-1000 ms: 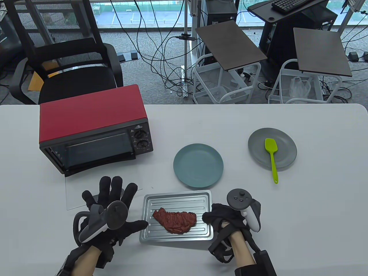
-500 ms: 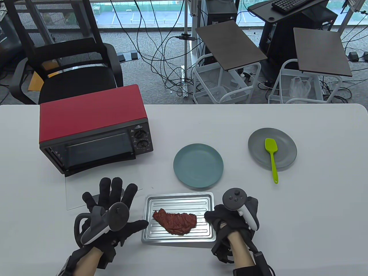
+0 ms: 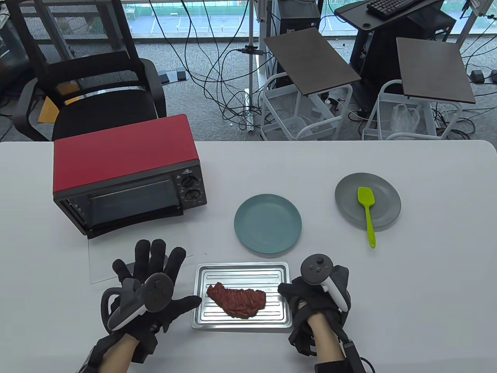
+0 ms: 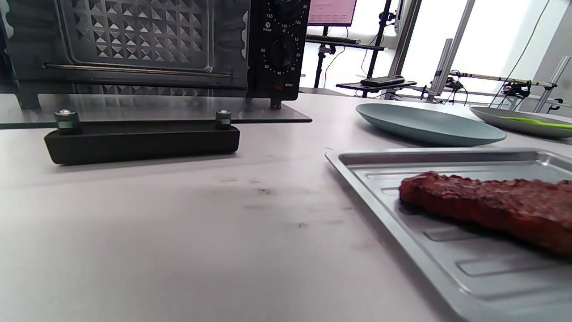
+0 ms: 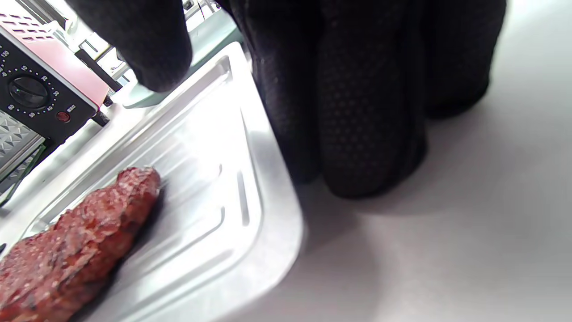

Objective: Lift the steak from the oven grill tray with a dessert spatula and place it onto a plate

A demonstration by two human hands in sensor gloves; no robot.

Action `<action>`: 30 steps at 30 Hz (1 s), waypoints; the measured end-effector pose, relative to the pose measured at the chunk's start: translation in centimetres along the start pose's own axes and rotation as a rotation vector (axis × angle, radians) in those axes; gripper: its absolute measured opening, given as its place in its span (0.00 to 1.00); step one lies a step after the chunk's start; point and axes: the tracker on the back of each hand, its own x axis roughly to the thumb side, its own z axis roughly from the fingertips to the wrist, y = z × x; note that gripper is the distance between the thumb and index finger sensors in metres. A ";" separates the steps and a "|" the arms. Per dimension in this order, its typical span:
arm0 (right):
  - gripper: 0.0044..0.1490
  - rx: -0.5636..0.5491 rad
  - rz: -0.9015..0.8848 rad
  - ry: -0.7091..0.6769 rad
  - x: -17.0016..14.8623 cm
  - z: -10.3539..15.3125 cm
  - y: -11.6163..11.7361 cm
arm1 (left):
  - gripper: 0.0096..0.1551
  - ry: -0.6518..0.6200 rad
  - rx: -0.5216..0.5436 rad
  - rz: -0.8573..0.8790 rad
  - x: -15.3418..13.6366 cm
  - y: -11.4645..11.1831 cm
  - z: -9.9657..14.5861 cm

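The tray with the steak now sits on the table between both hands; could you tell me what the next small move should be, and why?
Probably the right hand should let go of the tray edge and reach for the green spatula. The spatula lies untouched on the grey plate, and the steak cannot be lifted without it.

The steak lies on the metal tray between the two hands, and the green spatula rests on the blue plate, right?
Not quite. The green spatula rests on the grey plate, not the blue plate, which is empty. The table view shows this. The steak does lie on the metal tray between the hands.
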 end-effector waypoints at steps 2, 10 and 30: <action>0.37 -0.011 0.017 0.005 0.0 0.0 -0.1 | 0.68 -0.003 0.001 0.003 0.0 0.0 0.0; 0.41 -0.012 0.061 0.012 0.2 0.2 -0.1 | 0.68 -0.044 0.001 0.025 0.5 0.0 0.2; 0.50 -0.390 0.052 0.052 2.1 2.1 -10.5 | 0.67 -0.048 0.039 0.067 0.1 1.1 0.7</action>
